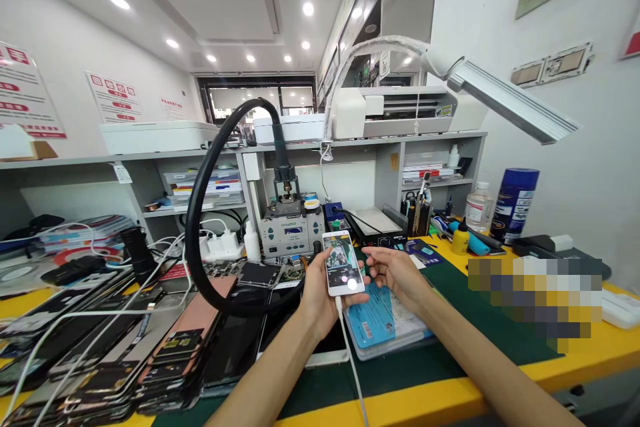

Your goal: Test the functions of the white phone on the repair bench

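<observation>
A white smartphone [344,261] lies upright in my left hand [320,290], whose fingers wrap round its edges. Its lit screen shows a camera-like picture with round buttons below. A white cable [350,347] runs from the phone's lower end toward me. Just right of the phone is my right hand [393,270], fingers apart and partly curled, holding nothing and not touching the screen. Beneath that hand sits a clear plastic case with a blue label [373,320] on the green mat [475,320].
Stacks of phone parts [175,360] cover the left side. A thick black hose [195,213] arches from the grey soldering station [293,233]. Bottles, including a blue spray can [515,203], stand at the right. A lamp [515,100] hangs above.
</observation>
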Available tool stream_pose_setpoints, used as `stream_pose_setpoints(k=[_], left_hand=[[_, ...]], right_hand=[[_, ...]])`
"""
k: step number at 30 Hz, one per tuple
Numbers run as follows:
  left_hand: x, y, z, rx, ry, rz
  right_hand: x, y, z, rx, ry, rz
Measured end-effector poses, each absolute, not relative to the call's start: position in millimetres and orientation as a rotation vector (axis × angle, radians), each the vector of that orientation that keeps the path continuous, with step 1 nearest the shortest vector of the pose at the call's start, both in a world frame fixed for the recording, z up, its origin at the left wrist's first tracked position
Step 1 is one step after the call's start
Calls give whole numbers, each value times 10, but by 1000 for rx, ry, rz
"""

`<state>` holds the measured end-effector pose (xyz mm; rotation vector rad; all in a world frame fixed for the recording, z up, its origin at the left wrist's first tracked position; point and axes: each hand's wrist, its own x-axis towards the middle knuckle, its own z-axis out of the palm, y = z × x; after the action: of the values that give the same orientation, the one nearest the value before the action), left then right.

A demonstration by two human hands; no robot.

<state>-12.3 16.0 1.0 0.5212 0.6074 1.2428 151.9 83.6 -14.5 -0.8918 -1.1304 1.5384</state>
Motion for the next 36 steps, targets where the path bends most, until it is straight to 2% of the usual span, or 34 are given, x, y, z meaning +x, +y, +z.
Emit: stream_pose_setpoints(k=[10, 17, 26, 36], left_hand=[[-145, 153, 48, 583, 551, 1342], [-211, 106, 25, 680, 672, 1382], [-344, -109, -62, 782, 846, 1605], [-314, -153, -10, 753, 832, 1626]], right_hand=[[1454, 794, -127, -953, -1198, 1517], [1418, 829, -190, -933, -1300, 1468], [1400, 744, -185, -933, -1369, 1434], [1435, 798, -239, -898, -1367, 1409]])
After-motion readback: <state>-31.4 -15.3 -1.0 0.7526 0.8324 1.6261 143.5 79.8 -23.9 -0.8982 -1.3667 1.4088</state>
